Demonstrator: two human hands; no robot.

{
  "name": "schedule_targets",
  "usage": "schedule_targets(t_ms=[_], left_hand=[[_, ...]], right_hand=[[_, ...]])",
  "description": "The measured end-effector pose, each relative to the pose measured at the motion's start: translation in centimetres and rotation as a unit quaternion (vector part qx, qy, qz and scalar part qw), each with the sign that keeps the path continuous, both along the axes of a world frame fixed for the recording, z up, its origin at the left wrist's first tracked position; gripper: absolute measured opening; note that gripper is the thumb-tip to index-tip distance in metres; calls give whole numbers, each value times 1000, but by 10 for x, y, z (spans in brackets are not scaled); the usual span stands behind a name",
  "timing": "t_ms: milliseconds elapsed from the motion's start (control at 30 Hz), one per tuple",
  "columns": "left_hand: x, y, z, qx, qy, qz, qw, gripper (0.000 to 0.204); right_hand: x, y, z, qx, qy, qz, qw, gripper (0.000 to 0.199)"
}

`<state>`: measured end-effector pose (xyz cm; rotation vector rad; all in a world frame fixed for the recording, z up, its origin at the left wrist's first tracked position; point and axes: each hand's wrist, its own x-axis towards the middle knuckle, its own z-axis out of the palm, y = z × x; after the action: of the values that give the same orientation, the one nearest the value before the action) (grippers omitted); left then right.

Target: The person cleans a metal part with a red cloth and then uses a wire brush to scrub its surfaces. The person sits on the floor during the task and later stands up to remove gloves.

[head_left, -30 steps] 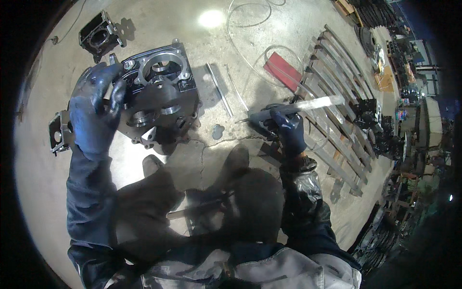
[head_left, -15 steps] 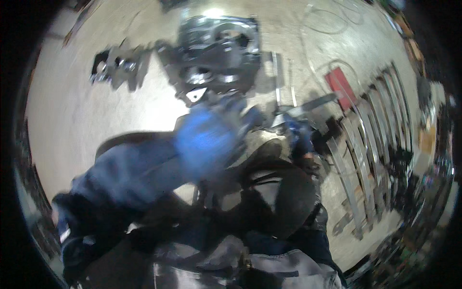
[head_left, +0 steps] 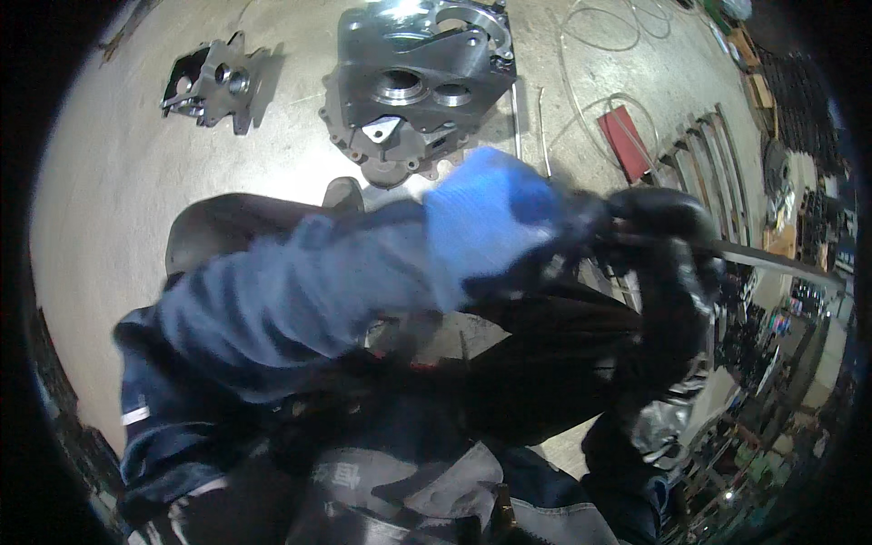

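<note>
My left hand [head_left: 500, 218], in a blue glove with dark fingers, stretches across to the right in front of me. Its fingers are blurred and meet the near end of what my right hand has. A dark glove covers my right hand [head_left: 668, 222], which is wrapped round a flat metal bar [head_left: 786, 262] that sticks out to the right. Ahead on the floor stands a large dark metal housing [head_left: 427, 68] with round machined bores. A small light triangular plate [head_left: 381, 129] sits on its near flange.
A smaller metal casting [head_left: 213, 86] stands on the floor [head_left: 118, 200] to the left. At the right lie a red flat object [head_left: 627, 143], a looped thin hose [head_left: 568, 54], a thin rod [head_left: 544, 136] and a row of metal bars [head_left: 722, 168]. Cluttered parts [head_left: 772, 363] fill the far right.
Both hands have swung to the right, away from the large housing. The flat bar now points right, and my view has turned and shifted with it.
</note>
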<state>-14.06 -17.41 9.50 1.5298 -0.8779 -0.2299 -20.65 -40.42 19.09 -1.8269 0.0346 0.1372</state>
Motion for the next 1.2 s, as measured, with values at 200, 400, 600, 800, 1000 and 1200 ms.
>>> schedule_targets(t_ms=[200, 400, 600, 800, 1000, 1200], left_hand=[[51, 90, -3, 348, -197, -153, 904, 15], [148, 121, -39, 251, -325, 38, 911, 25], [231, 105, -85, 131, -91, 200, 967, 18], [240, 105, -124, 243, 52, 210, 946, 17], [235, 100, -123, 211, 50, 205, 954, 18], [238, 91, -107, 312, 154, 242, 906, 19]], right_hand=[[-7, 104, -88, 58, 141, -194, 969, 26], [51, 98, -168, 12, 8, -209, 978, 30], [114, 86, -246, 128, -7, -258, 958, 37], [136, 103, -290, 39, -97, -210, 972, 31], [152, 104, -301, -30, -31, -226, 973, 28], [161, 109, -303, 15, -27, -271, 962, 18]])
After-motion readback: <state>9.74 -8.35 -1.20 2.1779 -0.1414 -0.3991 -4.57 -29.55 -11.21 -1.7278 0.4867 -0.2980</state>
